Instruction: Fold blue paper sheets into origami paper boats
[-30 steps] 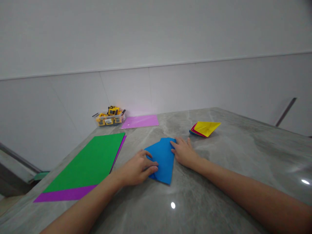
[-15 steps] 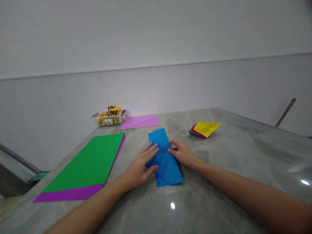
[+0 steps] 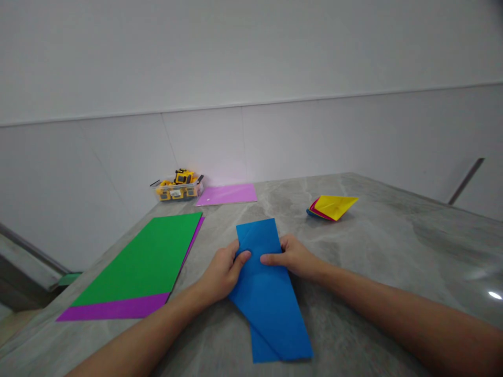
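A blue sheet of folded paper is held between both hands in the middle, its lower end toward me. Slanting fold lines show near its top and bottom. My left hand pinches its left edge, thumb on the front and fingers behind. On the right edge my right hand grips it the same way, thumb laid flat across the front. Both hands' fingers behind the paper are partly hidden.
Left of the hands lie green sheets over purple sheets. Folded yellow, red and blue paper sits at the right. A pink sheet and a clear bin of yellow toys stand at the back on the grey table.
My left hand has gone from lying spread on the blue paper to gripping its edge. The paper now looks larger, raised and closer to me, with my right thumb across it.
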Available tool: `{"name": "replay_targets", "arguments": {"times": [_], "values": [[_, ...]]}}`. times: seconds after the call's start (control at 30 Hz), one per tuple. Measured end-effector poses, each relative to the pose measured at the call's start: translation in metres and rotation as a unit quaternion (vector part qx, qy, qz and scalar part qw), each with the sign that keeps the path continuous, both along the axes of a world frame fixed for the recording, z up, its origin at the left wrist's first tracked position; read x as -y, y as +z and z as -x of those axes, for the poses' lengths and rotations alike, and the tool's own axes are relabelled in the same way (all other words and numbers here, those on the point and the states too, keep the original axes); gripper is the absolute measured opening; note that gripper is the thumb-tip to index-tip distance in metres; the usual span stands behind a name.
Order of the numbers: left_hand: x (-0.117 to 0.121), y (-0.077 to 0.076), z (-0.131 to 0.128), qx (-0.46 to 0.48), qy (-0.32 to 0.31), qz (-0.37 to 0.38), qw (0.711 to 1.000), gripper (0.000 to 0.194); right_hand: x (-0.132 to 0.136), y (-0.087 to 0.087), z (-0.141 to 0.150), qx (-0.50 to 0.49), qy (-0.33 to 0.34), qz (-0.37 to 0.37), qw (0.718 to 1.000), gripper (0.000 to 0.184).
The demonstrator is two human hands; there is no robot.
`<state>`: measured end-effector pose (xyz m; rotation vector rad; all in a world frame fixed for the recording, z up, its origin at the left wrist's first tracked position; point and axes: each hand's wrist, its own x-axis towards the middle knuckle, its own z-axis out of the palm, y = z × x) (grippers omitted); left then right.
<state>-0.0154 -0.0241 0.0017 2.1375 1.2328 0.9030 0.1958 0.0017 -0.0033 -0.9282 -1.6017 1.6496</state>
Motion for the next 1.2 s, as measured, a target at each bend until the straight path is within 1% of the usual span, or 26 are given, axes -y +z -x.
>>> {"name": "replay_targets", "arguments": {"times": [0.1,0.17,0.23,0.37,0.47,0.57,0.63,0.7,0.77,0.9,0.97,1.03,1.1,1.2], "values": [[0.002,0.003,0.000,-0.032,-0.020,-0.002,0.999,0.032,0.008,0.007,0.002,-0.034,0.013,0.045,0.998,0.039],[0.002,0.003,0.001,-0.039,-0.030,0.002,0.999,0.033,0.011,0.009,0.004,-0.061,0.021,0.067,0.996,0.042],[0.002,0.003,0.001,-0.060,-0.036,0.004,0.998,0.035,0.011,0.008,0.004,-0.084,0.011,0.075,0.994,0.045],[0.005,0.003,-0.002,-0.125,-0.067,0.023,0.990,0.035,0.004,0.009,0.000,-0.083,-0.062,0.035,0.994,0.034],[0.007,0.003,-0.005,-0.143,-0.083,0.028,0.986,0.035,0.001,0.014,-0.005,-0.073,-0.103,-0.001,0.992,0.029],[0.007,0.004,-0.005,-0.161,-0.083,0.017,0.983,0.036,0.001,0.016,-0.007,-0.072,-0.110,-0.018,0.991,0.029],[0.007,0.005,-0.004,-0.179,-0.080,0.010,0.980,0.036,0.001,0.013,-0.007,-0.073,-0.102,-0.016,0.992,0.030],[0.008,0.006,-0.004,-0.200,-0.069,-0.001,0.977,0.037,0.001,0.008,-0.006,-0.071,-0.086,-0.018,0.994,0.032],[0.010,0.006,-0.005,-0.192,-0.051,-0.006,0.980,0.036,0.000,0.004,-0.004,-0.058,-0.066,-0.026,0.996,0.035],[0.016,0.004,-0.010,-0.083,-0.015,0.036,0.996,0.025,0.000,0.001,0.000,-0.005,-0.038,-0.073,0.997,0.038],[0.018,0.002,-0.011,-0.071,0.005,0.049,0.996,0.022,0.003,0.003,0.001,0.023,-0.018,-0.106,0.994,0.036],[0.020,0.002,-0.011,-0.111,0.018,0.037,0.993,0.021,0.007,0.004,0.001,0.044,0.028,-0.122,0.991,0.035],[0.022,0.003,-0.011,-0.179,0.018,0.004,0.984,0.022,0.011,0.006,0.000,0.070,0.101,-0.113,0.986,0.039],[0.025,0.007,-0.010,-0.269,-0.010,-0.054,0.962,0.022,0.018,0.008,0.000,0.133,0.196,-0.098,0.967,0.046]]}}
